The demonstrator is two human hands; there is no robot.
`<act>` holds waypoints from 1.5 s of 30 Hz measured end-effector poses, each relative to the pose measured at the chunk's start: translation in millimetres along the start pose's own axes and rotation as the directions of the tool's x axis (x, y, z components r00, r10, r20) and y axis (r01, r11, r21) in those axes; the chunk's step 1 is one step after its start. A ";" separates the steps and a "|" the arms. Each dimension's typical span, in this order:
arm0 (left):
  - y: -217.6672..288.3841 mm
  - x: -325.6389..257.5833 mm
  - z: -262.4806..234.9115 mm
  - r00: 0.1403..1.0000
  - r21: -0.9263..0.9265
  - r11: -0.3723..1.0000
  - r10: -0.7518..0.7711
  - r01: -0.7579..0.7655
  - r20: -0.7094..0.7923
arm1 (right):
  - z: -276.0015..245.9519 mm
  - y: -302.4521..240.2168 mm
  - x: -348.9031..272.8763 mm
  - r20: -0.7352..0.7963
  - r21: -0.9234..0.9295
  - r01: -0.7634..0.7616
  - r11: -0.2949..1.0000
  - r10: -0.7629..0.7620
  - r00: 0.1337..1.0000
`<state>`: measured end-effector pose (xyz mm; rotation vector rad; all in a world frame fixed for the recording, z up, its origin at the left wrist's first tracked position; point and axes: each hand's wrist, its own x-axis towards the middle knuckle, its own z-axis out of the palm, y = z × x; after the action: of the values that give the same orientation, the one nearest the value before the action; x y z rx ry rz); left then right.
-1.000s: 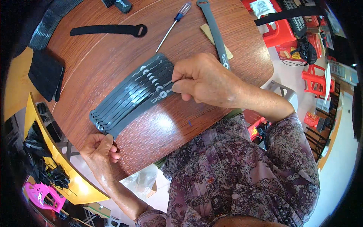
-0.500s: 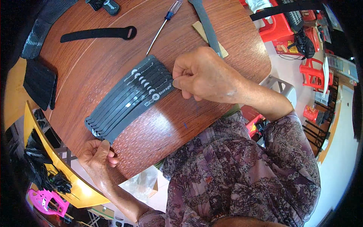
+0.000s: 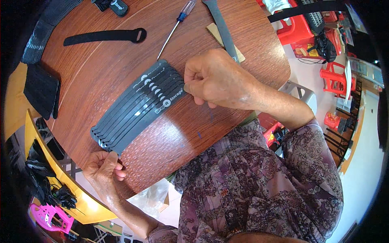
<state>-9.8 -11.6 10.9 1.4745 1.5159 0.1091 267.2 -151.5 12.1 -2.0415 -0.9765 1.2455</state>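
Note:
A fanned row of dark grey hook-and-loop straps (image 3: 135, 103) lies overlapped across the wooden table in front of me, pale lettering near one end. The nearest strap (image 3: 139, 122) is stretched between my two hands. Its lower left end is pinched between thumb and fingers of my left hand (image 3: 102, 169), at the table's edge. My right hand (image 3: 216, 81) is closed on the upper right end, the fingertips partly hidden behind the thumb. A single black strap with a slotted round end (image 3: 105, 37) lies apart, farther off.
Beyond the fan lie a blue-handled screwdriver (image 3: 173, 30) and a grey strap (image 3: 222, 28) over a piece of cardboard (image 3: 214, 33). Black strap stacks (image 3: 42, 91) sit at the left. A yellow table (image 3: 81, 202) adjoins on the left; red stools (image 3: 338, 79) stand at right.
Hardly anything differs. Both hands keep their pinch on the nearest strap, and the fan lies in the same place; the view has shifted very slightly.

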 end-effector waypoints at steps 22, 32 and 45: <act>5.9 -4.2 6.3 1.000 -0.018 1.000 0.002 -0.003 -0.026 | 7.9 -1.7 -0.5 -0.148 -0.090 0.105 0.990 -0.117 0.982; 3.8 -0.3 8.0 1.000 -0.048 0.999 0.020 -0.020 -0.001 | 8.4 -0.1 -0.4 -0.144 -0.069 0.028 0.997 -0.038 0.989; 2.5 1.8 5.8 0.998 -0.039 0.998 0.057 -0.057 0.003 | 37.6 11.1 -28.0 -0.237 -0.744 0.369 0.556 -0.737 0.633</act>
<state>-3.7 -12.6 8.6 1.4864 1.4606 0.1688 227.9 -177.5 2.1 -2.0291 -1.7507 -0.0891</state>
